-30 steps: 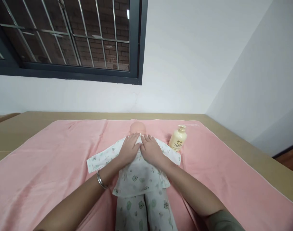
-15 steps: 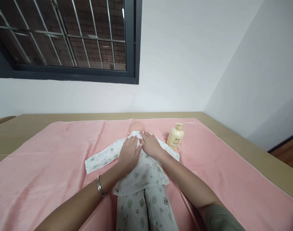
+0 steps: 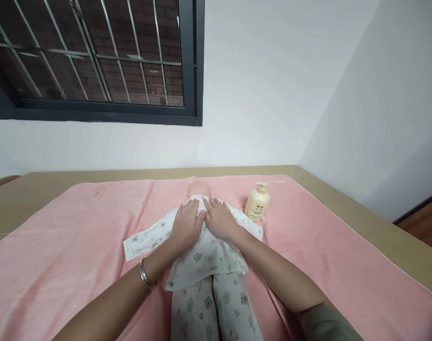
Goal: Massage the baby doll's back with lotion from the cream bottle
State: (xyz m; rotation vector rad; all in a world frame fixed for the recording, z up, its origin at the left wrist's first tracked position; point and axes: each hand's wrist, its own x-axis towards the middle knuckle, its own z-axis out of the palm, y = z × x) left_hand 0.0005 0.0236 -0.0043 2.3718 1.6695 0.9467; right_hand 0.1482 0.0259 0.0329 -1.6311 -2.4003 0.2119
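Nearest, a doll's printed trousers [image 3: 196, 312] run up from the bottom edge, a grey-green sleeve [image 3: 331, 324] covering the right upper arm beside them and a silver bangle [image 3: 145, 274] circling the left wrist. The doll [image 3: 209, 258] lies lengthwise on a pink sheet [image 3: 326, 246], its matching white shirt spread with both sleeves out sideways. Across the shirt's upper part rest the left hand [image 3: 186, 225] and right hand [image 3: 220, 219], palms down, fingers extended, thumbs close together, neither gripping anything. Just beside the shirt's right-hand sleeve stands a cream pump bottle [image 3: 257, 203]; the doll's bald head [image 3: 199, 189] lies beyond the fingertips. Farther off come the tan tabletop [image 3: 344, 207], a white wall [image 3: 255, 94] and a dark-framed, barred window [image 3: 130, 115].
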